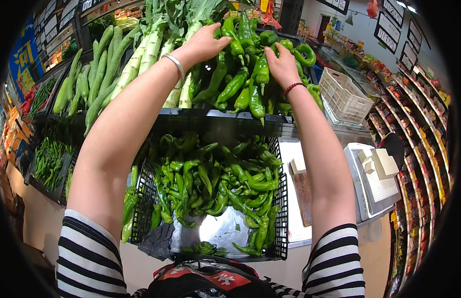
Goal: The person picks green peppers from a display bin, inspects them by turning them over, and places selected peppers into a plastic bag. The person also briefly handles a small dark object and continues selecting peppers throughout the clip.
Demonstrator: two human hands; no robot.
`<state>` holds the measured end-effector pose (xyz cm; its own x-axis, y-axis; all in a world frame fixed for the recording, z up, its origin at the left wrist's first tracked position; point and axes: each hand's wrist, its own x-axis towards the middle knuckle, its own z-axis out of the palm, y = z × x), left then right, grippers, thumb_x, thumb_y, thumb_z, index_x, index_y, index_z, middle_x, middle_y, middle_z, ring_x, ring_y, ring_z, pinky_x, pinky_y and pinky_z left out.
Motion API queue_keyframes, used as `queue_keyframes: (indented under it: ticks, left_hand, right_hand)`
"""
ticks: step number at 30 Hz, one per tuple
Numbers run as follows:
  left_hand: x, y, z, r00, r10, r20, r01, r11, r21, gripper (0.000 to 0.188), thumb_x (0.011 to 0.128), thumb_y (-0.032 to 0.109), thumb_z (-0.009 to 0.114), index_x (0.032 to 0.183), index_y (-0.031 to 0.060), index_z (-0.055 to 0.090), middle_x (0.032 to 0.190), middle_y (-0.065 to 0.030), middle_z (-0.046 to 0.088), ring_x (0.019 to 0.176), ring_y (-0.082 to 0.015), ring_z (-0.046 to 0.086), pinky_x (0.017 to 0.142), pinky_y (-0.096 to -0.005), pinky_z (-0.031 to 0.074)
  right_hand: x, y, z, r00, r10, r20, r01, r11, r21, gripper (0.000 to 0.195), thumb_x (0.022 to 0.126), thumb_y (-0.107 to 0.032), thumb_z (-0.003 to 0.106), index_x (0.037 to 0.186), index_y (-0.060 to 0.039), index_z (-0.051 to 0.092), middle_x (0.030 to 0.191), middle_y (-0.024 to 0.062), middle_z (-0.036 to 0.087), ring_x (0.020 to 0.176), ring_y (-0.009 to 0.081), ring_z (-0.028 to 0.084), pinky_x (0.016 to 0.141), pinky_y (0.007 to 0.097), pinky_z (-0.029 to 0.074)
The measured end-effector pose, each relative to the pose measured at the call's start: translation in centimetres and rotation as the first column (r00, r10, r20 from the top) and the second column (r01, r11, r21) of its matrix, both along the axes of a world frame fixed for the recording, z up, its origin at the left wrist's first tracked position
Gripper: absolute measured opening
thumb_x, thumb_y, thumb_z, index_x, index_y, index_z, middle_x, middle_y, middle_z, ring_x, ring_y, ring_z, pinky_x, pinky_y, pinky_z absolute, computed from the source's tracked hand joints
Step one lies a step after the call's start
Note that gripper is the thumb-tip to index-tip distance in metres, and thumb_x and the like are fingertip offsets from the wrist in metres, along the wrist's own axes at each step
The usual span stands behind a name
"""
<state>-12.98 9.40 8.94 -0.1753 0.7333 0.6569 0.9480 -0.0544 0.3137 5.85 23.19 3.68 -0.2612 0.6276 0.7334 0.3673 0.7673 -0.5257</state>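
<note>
Large green peppers are heaped on the raised black display shelf. My left hand reaches over the back left of this heap, thumb and index finger spread beside a pepper. At the right side of the heap, my right hand touches the peppers with its thumb and fingers apart. Neither hand shows a firm grip, though some fingers are hidden. Below the shelf, a black plastic crate holds slimmer green peppers, with part of its shiny bottom showing.
Celtuce stalks and long green gourds lie left of the peppers. A white plastic crate stands at right. Pale blocks sit on a tray, near a wooden board. Stocked shelves line the far right.
</note>
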Motion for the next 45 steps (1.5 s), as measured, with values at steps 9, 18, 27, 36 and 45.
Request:
queue_keyframes:
  ticks: [9, 18, 27, 36, 45]
  left_hand:
    - [0.6, -1.4, -2.2, 0.983, -0.098, -0.156, 0.111, 0.991, 0.076, 0.050, 0.094, 0.025, 0.054, 0.136, -0.0004, 0.044, 0.133, -0.0224, 0.049, 0.125, -0.0354, 0.047, 0.104, -0.0372, 0.039]
    - [7.4, -12.8, -9.7, 0.940, -0.315, -0.133, 0.340, 0.825, 0.451, 0.030, 0.089, 0.005, 0.056, 0.119, -0.0001, 0.059, 0.126, -0.0177, 0.057, 0.120, -0.0307, 0.053, 0.101, -0.0372, 0.040]
    - [10.7, -31.7, -33.7, 0.837, 0.043, 0.546, -0.015, 0.998, -0.056, 0.022, 0.086, 0.005, 0.058, 0.107, 0.0007, 0.063, 0.117, -0.0178, 0.058, 0.113, -0.0311, 0.056, 0.097, -0.0382, 0.042]
    - [10.1, -37.7, -40.0, 0.778, 0.195, 0.597, -0.085, 0.975, -0.207, 0.023, 0.086, 0.008, 0.061, 0.108, -0.0005, 0.061, 0.115, -0.0197, 0.057, 0.109, -0.0370, 0.054, 0.095, -0.0395, 0.043]
    - [5.9, -35.5, -45.5, 0.755, 0.435, 0.491, -0.374, 0.901, -0.222, 0.041, 0.082, 0.009, 0.062, 0.121, -0.0013, 0.054, 0.127, -0.0221, 0.050, 0.118, -0.0388, 0.049, 0.101, -0.0408, 0.039]
  right_hand:
    - [1.5, -0.9, -0.9, 0.997, 0.046, -0.055, -0.043, 0.998, 0.056, 0.047, 0.090, -0.036, 0.054, 0.121, -0.0010, 0.060, 0.119, 0.0237, 0.060, 0.113, 0.0383, 0.055, 0.098, 0.0425, 0.042]
    - [5.2, -3.3, -3.7, 0.967, 0.111, -0.230, -0.062, 0.976, 0.209, 0.035, 0.091, -0.028, 0.056, 0.111, -0.0003, 0.064, 0.111, 0.0206, 0.064, 0.105, 0.0343, 0.059, 0.092, 0.0396, 0.045]
    - [12.6, -22.7, -19.8, 0.947, 0.242, -0.211, -0.249, 0.969, -0.004, 0.021, 0.089, 0.000, 0.048, 0.108, 0.0037, 0.059, 0.112, 0.0164, 0.060, 0.108, 0.0281, 0.055, 0.095, 0.0377, 0.042]
    - [12.0, -34.5, -35.0, 0.868, 0.490, -0.082, -0.414, 0.623, -0.664, 0.015, 0.091, -0.003, 0.055, 0.105, 0.0014, 0.060, 0.108, 0.0137, 0.060, 0.094, 0.0202, 0.059, 0.086, 0.0288, 0.046]
    - [12.4, -35.9, -36.8, 0.845, 0.530, -0.066, -0.328, 0.417, -0.848, 0.014, 0.092, -0.004, 0.056, 0.104, -0.0004, 0.061, 0.096, 0.0036, 0.061, 0.084, 0.0087, 0.055, 0.078, 0.0235, 0.045]
